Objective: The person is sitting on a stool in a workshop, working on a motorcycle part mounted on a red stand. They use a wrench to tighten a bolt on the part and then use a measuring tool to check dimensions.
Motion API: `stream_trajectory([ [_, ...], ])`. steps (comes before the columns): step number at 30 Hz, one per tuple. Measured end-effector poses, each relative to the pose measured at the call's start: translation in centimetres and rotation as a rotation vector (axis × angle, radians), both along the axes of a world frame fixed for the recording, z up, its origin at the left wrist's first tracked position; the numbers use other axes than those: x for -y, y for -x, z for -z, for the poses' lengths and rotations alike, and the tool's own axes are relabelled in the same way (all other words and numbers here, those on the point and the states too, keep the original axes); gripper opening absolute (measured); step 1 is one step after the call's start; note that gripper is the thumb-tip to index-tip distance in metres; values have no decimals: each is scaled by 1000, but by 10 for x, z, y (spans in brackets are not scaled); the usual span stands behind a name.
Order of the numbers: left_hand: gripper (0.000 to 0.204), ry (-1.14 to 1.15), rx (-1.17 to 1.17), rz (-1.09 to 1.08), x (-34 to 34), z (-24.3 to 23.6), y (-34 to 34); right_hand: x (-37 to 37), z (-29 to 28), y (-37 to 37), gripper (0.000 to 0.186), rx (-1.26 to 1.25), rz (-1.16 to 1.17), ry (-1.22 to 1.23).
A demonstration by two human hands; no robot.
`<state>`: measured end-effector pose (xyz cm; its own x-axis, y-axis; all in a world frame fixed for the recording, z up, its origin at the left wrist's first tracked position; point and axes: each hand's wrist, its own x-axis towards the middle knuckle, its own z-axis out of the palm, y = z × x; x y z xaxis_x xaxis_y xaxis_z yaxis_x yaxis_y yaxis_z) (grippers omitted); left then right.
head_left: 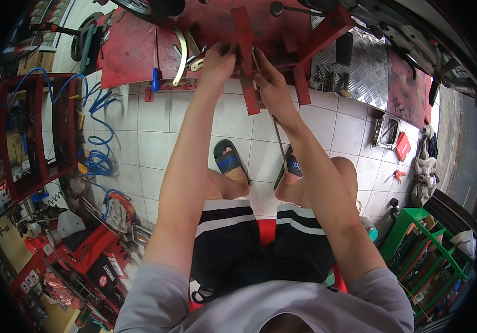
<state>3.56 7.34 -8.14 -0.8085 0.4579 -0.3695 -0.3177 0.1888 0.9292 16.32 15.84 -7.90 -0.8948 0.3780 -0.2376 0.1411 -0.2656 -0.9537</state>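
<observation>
My right hand (272,84) is wrapped around a long thin metal rod (278,133), which slants down toward my right foot. The rod's upper end meets a red metal stand (243,39). Left of the stand's upright, my left hand (219,62) is closed, its fingertips close to the metal; whatever they pinch is hidden. Beside that hand lie a metal spanner (197,65) and a curved pale metal strip (181,57). Farther left, a screwdriver with a blue handle (156,81) rests on the red work platform (127,55), its handle at the front edge.
Blue coiled hose (98,161) hangs by a red rack (37,133) on the left. A green rack (416,233) stands at the lower right. On the tiled floor are a red box (403,146) and red-handled pliers (398,175). Motorcycle parts overhang the top right.
</observation>
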Motion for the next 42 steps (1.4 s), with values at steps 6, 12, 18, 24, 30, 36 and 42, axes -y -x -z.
stream_trajectory([
  [6, 16, -89, -16, 80, 6, 0, 4, -1, -5, 0, 61, 46, -10, 228],
  [12, 18, -67, 123, 129, 3, 2, 2, 0, 0, 0, 61, -13, 10, 37],
  [18, 17, -11, 87, 98, 4, -2, 2, -2, 2, -1, 62, 3, -11, 86],
  [24, 19, -133, 69, 132, 12, -3, 10, -2, 1, 0, 63, -27, -36, 89],
  [30, 19, -85, 108, 189, 10, 0, 10, -3, 0, -1, 63, -3, -32, 125],
  [36, 20, 3, 153, 144, 9, 1, 8, -3, 1, -1, 61, -13, -25, 82],
  [42, 22, -64, 77, 90, 15, -4, 12, -4, -13, -1, 60, 67, -28, 179],
])
